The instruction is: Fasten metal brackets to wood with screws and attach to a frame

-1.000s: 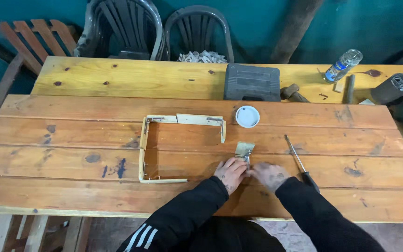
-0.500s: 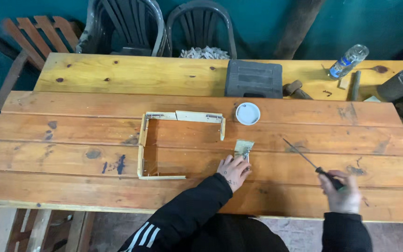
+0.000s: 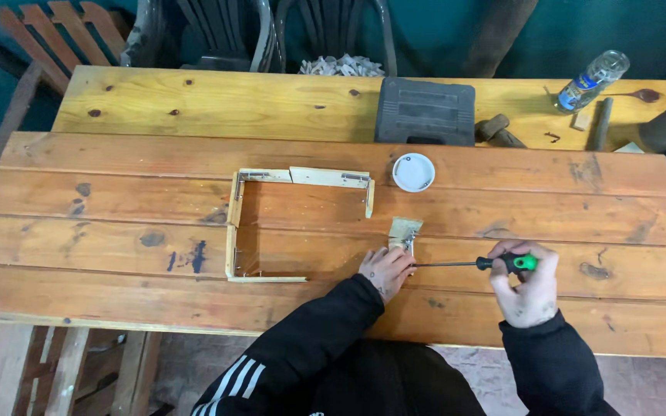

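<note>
Left hand [image 3: 385, 270] rests on the orange-stained plank table [image 3: 117, 200], fingers curled and pinching the lower end of a small pale wooden block with a metal fitting [image 3: 405, 233], holding it flat near the front edge. Right hand [image 3: 527, 281] is wrapped in a fist around the green-and-black handle of a slim screwdriver [image 3: 472, 263] — shaft lying level, tip meeting the metal fitting just beside the left fingertips. Whether a screw sits under the tip is too small to tell. Just left of the block lies an open frame of thin pale wood strips [image 3: 271, 223]: top, left side and a short right stub are joined, the bottom strip reaches only partway, and the right side is open — so the frame looks part-built, with the small block apparently a piece not yet joined to it. A round white lid [image 3: 413, 171] sits above the block; a dark grey plastic case [image 3: 424, 112] and a clear plastic bottle [image 3: 593, 80] lie on the farther table, apart from the work.
</note>
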